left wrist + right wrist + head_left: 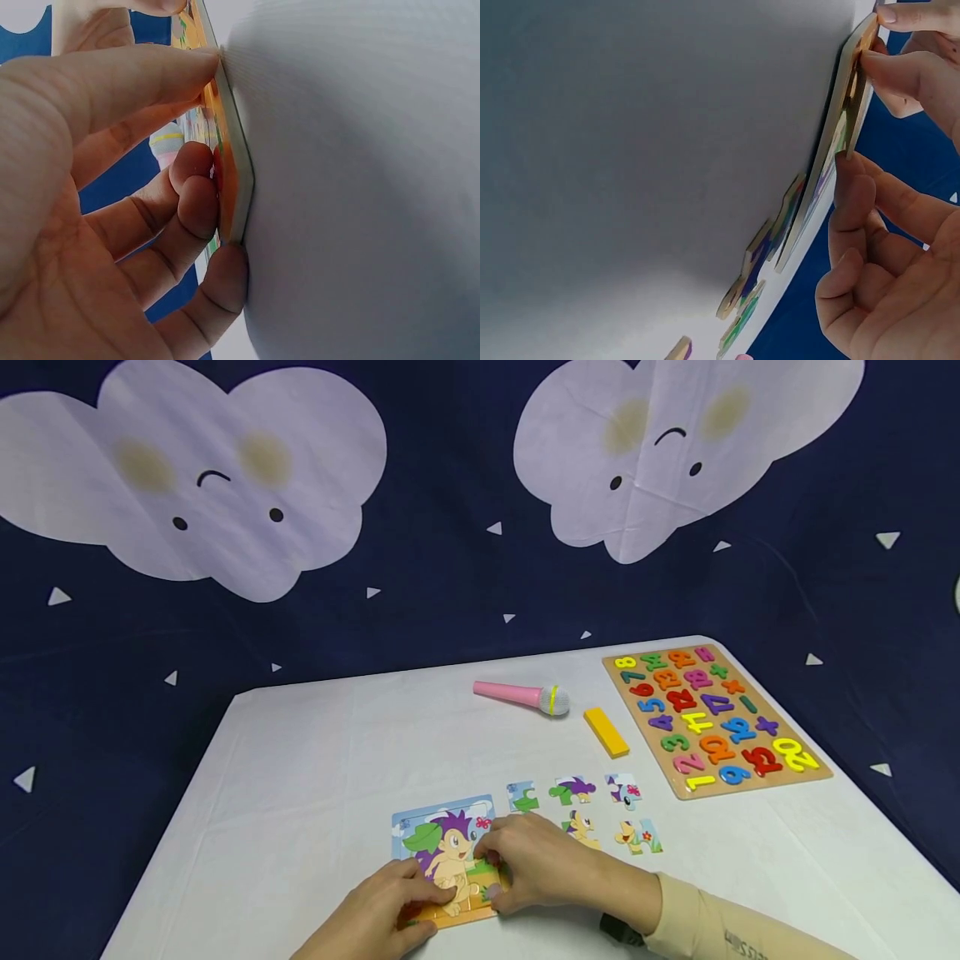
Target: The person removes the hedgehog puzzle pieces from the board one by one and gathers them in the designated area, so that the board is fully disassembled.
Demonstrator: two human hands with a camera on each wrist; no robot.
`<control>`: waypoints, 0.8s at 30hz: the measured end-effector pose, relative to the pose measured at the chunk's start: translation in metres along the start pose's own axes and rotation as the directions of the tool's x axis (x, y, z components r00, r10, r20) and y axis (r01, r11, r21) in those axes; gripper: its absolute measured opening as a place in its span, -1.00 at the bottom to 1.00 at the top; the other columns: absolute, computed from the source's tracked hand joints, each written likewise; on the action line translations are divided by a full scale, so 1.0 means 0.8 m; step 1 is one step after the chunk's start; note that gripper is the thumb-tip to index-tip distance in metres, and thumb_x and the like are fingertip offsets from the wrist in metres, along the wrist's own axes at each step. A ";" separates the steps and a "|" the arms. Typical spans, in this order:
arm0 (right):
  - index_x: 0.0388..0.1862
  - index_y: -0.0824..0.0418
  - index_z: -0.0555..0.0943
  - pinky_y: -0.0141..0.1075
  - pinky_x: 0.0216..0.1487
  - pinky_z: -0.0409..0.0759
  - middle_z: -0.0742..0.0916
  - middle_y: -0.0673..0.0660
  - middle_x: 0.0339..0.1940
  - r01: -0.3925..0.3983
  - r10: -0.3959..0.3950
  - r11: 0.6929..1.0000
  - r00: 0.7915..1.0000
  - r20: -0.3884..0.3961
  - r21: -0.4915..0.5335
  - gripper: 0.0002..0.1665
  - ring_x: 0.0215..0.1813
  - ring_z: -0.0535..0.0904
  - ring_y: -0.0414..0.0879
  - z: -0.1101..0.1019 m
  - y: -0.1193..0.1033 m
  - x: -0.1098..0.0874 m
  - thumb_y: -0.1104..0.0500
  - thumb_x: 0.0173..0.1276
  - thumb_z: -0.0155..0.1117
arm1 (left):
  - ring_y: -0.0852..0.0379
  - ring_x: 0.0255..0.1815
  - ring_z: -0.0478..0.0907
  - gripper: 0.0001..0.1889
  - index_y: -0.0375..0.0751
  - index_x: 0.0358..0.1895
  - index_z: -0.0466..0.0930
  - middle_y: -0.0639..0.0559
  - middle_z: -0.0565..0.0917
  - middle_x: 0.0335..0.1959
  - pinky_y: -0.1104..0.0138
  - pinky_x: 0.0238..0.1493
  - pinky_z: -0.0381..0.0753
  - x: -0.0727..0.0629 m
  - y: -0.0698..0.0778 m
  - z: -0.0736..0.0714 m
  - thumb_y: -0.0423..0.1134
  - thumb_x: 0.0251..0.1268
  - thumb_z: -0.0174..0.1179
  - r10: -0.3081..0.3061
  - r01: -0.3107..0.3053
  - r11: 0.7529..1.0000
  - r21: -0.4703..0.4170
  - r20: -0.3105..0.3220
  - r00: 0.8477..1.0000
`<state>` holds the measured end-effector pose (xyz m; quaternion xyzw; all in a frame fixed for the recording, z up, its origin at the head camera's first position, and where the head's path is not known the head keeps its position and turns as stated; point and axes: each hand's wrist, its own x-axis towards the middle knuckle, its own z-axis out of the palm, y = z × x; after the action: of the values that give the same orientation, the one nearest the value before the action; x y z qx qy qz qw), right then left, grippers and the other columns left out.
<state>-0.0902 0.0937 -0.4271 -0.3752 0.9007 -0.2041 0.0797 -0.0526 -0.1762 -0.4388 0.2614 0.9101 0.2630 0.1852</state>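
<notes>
A framed jigsaw puzzle board (442,808) with a purple-haired hedgehog picture lies at the table's near side. The left hand (382,906) holds its near left corner. In the left wrist view, that thumb (161,73) meets the front edge while curled fingertips touch the surface and corner. On the board's right side, the right hand (543,860) pinches a puzzle piece (849,135) between thumb and forefinger, its edge tilted up from the board. Most of this piece is hidden by the hand in the head view. Loose puzzle pieces (573,789) lie beside the board, partly behind the right hand.
A pink toy microphone (510,693) lies toward the back, with a yellow block (606,732) near it. At the right is a wooden number board (637,693) with coloured numerals and signs. A dark blue cloth with clouds (442,552) hangs behind the white table (315,777).
</notes>
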 end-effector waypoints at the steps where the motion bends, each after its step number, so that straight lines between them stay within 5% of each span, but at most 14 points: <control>1: 0.01 0.09 0.82 -0.45 -0.11 0.48 0.65 -0.23 -0.36 0.006 -0.007 1.000 1.000 -0.006 -0.013 -0.55 -0.31 0.40 -0.41 0.001 0.000 0.000 0.05 0.10 0.62 | 0.36 -0.23 0.34 -0.65 0.21 0.15 0.84 0.35 0.48 -0.27 0.45 -0.23 0.43 0.000 0.000 0.000 -0.06 0.30 0.53 -0.001 0.001 1.000 0.001 0.001 1.000; 9: 0.01 0.08 0.82 -0.41 -0.12 0.54 0.70 -0.18 -0.34 0.063 -0.078 0.984 0.993 -0.086 -0.167 -0.58 -0.33 0.39 -0.41 0.000 -0.004 -0.006 0.07 0.13 0.58 | 0.38 -0.26 0.33 -0.67 0.18 0.13 0.85 0.35 0.47 -0.29 0.46 -0.26 0.39 0.000 0.000 0.001 -0.09 0.30 0.53 0.017 -0.017 1.000 0.006 -0.010 1.000; 17: 0.05 0.11 0.82 -0.49 -0.16 0.50 0.65 -0.20 -0.34 0.016 -0.015 1.000 0.997 -0.079 0.017 -0.50 -0.34 0.41 -0.47 -0.014 0.009 -0.019 0.08 0.08 0.65 | 0.34 -0.25 0.35 -0.65 0.19 0.13 0.85 0.32 0.49 -0.28 0.45 -0.28 0.41 0.003 -0.001 0.000 -0.08 0.28 0.55 -0.032 0.032 0.999 -0.025 0.012 0.999; 24: 0.07 0.09 0.82 -0.48 -0.16 0.53 0.69 -0.18 -0.24 -0.038 0.042 0.997 0.997 -0.070 0.062 -0.49 -0.26 0.48 -0.39 -0.024 0.023 -0.036 0.05 0.09 0.67 | 0.29 -0.22 0.39 -0.64 0.21 0.14 0.85 0.29 0.52 -0.25 0.45 -0.22 0.50 0.007 -0.002 0.000 -0.08 0.26 0.56 -0.077 0.078 0.997 -0.025 0.036 0.996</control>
<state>-0.0873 0.1314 -0.4177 -0.3469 0.9037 -0.2430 0.0631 -0.0576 -0.1740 -0.4411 0.2279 0.9126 0.2630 0.2147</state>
